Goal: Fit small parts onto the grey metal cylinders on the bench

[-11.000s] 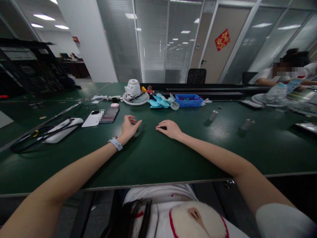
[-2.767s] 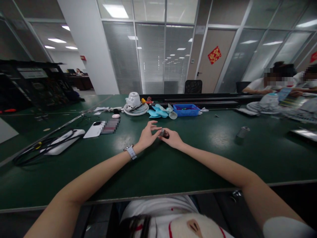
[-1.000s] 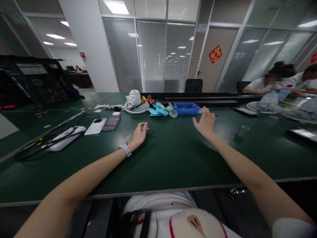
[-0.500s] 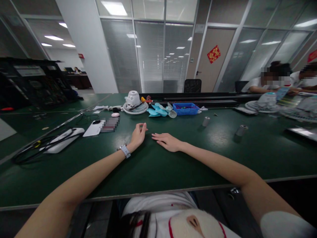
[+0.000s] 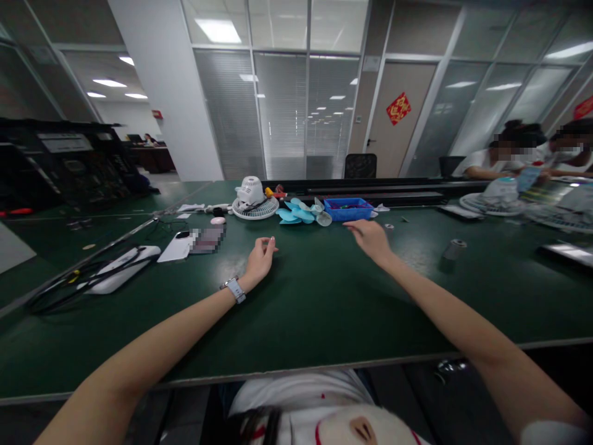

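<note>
My left hand [image 5: 260, 256] rests on the green table [image 5: 296, 321] with loosely bent fingers and nothing in it. My right hand [image 5: 372, 241] is further out, its fingers stretched toward the front of a blue plastic basket [image 5: 347, 215]; I see nothing held in it. Just behind the right hand shows the top of a small metal cylinder [image 5: 390, 226], the rest hidden. A second grey cylinder [image 5: 454, 249] stands to the right. Light-blue fan blades [image 5: 296, 213] lie left of the basket, beside a white fan head on its grille [image 5: 252, 201].
At the left lie a white phone [image 5: 175, 248], a white device [image 5: 123, 272] and looped black cable [image 5: 50, 290]. Dark rails [image 5: 370, 188] run along the back. People [image 5: 491, 164] sit at the far right near more fan parts [image 5: 500, 194]. A dark tablet-like object [image 5: 565, 254] lies at the right.
My right hand has moved right and away from me, from beside the left hand to near the basket, now covering most of the nearer cylinder. My left hand stays in place.
</note>
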The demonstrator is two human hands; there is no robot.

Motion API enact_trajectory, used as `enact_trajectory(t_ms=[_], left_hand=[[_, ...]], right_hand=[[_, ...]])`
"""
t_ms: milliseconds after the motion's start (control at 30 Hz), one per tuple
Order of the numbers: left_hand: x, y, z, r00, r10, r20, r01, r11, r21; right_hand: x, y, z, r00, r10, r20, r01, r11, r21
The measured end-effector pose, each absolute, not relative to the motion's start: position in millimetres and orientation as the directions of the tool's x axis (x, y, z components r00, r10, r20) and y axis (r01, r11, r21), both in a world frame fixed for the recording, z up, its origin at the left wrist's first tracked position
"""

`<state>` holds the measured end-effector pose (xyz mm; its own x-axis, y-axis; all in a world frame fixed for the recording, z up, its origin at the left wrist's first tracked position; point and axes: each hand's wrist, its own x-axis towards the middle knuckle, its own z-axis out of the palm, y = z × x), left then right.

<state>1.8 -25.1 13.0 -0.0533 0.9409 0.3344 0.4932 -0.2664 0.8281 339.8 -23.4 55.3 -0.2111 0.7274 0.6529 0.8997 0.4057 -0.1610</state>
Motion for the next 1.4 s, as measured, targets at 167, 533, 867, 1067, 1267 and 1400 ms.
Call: enact_trajectory(t_ms=[167,533,867,1067,1267,1400], left_hand=[[2,-26,11,-0.052,0.938,0.343,0.473,-0.28,0.836],[2,-33,12,-0.013,0.961,0.277,0.457,-0.24,0.856],[-3,-28,7,0.011,0.98,0.2,0.479,-0.181,0.859],[-8,-30,9,-0.01,0.987,0.159,0.479,-0.134,0.867],[-12,-34,6,-0.025,0.99,0.136,0.46,-0.109,0.881],[-4,-41,12,-0.004,0.99,0.143,0.441,-0.126,0.889]], right_hand=[[424,-1,66,0.153,0.739,0.656,0.976,-0.01,-0.217],[453,10,44,0.197,0.743,0.64,0.964,-0.029,-0.263],[452,9,25,0.232,0.675,0.7,0.941,0.026,-0.337],[452,6,7,0.314,0.611,0.727,0.886,0.087,-0.456],[448,3,-9,0.462,0.675,0.575,0.763,0.028,-0.646],[452,-1,-11,0.505,0.736,0.45,0.711,-0.06,-0.7]])
